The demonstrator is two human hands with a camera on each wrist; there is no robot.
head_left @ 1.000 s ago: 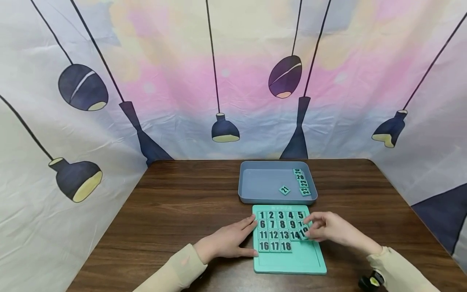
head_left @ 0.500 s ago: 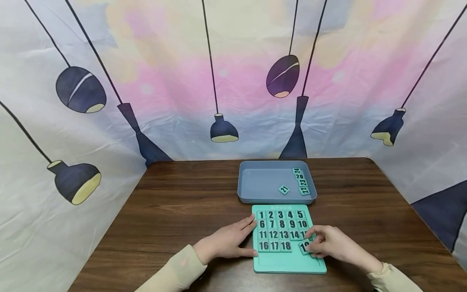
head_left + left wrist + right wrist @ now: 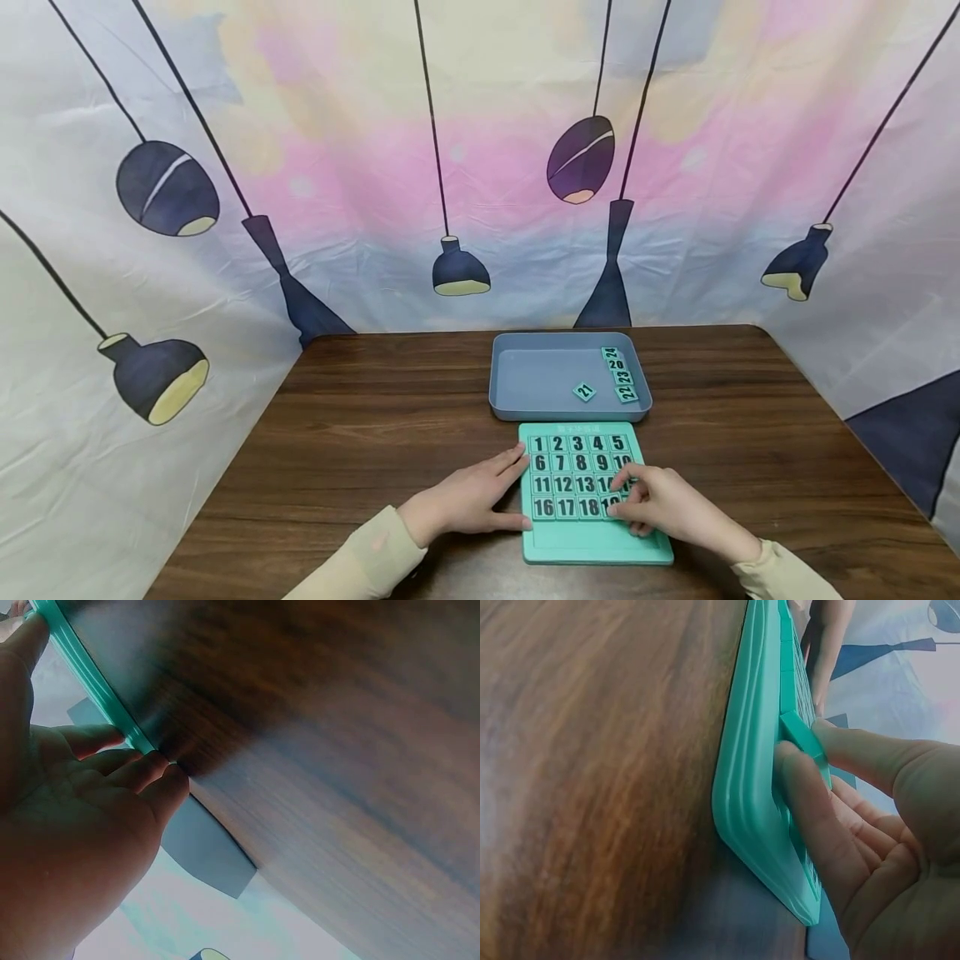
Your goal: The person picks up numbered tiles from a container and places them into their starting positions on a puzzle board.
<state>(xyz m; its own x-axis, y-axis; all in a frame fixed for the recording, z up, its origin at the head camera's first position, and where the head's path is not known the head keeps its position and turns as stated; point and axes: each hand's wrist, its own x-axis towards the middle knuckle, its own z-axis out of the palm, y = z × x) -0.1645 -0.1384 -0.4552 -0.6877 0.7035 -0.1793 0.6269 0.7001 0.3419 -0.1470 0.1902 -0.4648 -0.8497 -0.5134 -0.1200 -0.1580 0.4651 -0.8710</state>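
A mint-green number board [image 3: 577,546] lies on the table, with tiles in rows from 1 at the upper left. My right hand [image 3: 663,504] is over its lower right part and pinches the number 19 tile [image 3: 609,505] beside the number 18 tile [image 3: 588,507]. In the right wrist view this tile [image 3: 805,742] is tilted between thumb and finger, one edge at the row. The hand partly covers the 14 and 15 tiles. My left hand [image 3: 472,498] rests its extended fingers and thumb against the board's left edge, as the left wrist view shows at the green rim [image 3: 101,694].
Behind the board stands a blue-grey tray [image 3: 525,412]. Tiles 24, 20, 23 and 22 form a column at its right side, and a 21 tile [image 3: 584,392] lies askew nearby. Brown wooden table [image 3: 375,417] surrounds both; a lamp-patterned cloth [image 3: 360,275] hangs behind.
My right hand has carried the 19 tile from over the 15 area down, then left to the slot beside 18. The left hand stays at the board's edge.
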